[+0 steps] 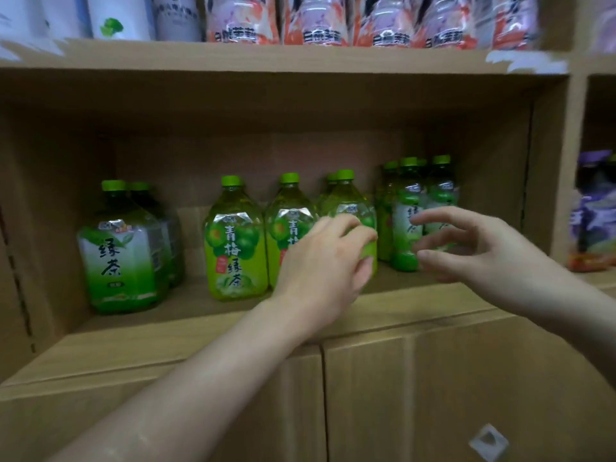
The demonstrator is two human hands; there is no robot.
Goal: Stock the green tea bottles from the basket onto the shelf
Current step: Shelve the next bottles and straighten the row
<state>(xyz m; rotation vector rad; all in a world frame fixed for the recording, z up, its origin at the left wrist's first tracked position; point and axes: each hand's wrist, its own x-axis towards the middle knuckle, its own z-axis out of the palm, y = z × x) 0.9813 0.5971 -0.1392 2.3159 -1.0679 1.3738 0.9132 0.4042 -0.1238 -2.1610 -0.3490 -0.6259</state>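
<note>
Several green-capped tea bottles stand on the wooden shelf. Two large green tea bottles are at the left. Yellow-green plum tea bottles fill the middle. Slimmer green bottles stand in a group at the right. My left hand wraps around the lower part of the rightmost plum tea bottle, which stands upright on the shelf. My right hand hovers just right of it, fingers spread, in front of the slim bottles and holding nothing. The basket is out of view.
An upper shelf holds pink-orange packets and white containers. Cabinet doors close off the space below. A side panel separates a right compartment with purple packages. A gap lies between the large bottles and the plum tea bottles.
</note>
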